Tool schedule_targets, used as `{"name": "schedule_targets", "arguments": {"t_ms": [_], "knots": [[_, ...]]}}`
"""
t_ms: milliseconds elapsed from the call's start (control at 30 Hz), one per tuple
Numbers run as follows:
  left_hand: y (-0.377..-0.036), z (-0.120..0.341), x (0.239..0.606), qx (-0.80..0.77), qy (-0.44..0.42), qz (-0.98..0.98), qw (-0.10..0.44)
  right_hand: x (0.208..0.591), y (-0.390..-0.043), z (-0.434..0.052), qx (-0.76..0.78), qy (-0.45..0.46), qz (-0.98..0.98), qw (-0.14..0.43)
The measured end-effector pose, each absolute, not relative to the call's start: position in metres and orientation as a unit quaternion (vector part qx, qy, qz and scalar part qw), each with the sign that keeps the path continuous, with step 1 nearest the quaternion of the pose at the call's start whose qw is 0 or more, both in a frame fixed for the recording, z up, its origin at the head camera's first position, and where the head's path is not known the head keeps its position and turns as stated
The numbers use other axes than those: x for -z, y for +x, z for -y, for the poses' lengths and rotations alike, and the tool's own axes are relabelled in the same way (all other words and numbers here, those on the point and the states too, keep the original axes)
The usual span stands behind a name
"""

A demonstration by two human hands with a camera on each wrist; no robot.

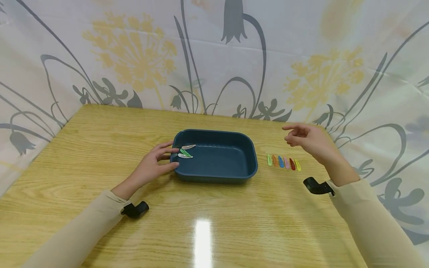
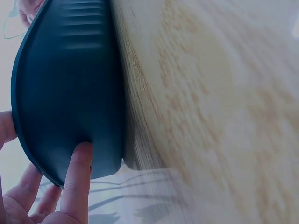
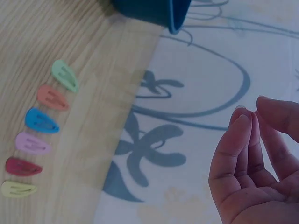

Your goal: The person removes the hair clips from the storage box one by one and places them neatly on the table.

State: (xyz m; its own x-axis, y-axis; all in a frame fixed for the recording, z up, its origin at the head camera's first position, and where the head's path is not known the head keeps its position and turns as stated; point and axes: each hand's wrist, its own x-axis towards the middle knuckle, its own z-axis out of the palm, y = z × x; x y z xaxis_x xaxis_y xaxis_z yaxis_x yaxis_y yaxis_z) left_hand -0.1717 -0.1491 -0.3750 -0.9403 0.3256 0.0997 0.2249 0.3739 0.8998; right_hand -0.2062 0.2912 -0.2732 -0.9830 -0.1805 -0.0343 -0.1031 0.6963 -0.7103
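— Clips [image 1: 283, 162] lie in a row on the table [image 1: 100, 149], six of them, just right of the blue tub [image 1: 234, 175]. Green, orange, blue, pink, red, yellow.

— Where are your hands?

— My right hand [image 1: 306, 139] is up in the air above the row. Its fingers are bent a little and loose, and it holds nothing.

— And the other one?

— My left hand [image 1: 152, 165] rests on the left end of the tub, fingers nearly straight, touching its wall and rim.

— Anything in the tub?

— Three clips, two white [image 1: 188, 147] and one green [image 1: 186, 152], near my left fingers.
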Motion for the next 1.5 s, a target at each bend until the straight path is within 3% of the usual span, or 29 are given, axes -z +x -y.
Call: {"name": "schedule_targets", "arguments": {"t_ms": [933, 1500], "knots": [[-0.173, 0.15, 0.379, -0.539, 0.171, -0.824, 0.038, 0.257, -0.225, -0.22, 0.457, -0.15, -0.872, 0.089], [-0.173, 0.151, 0.378, -0.544, 0.179, -0.819, 0.035, 0.272, -0.245, -0.17, 0.466, -0.204, -0.854, 0.106]]}}
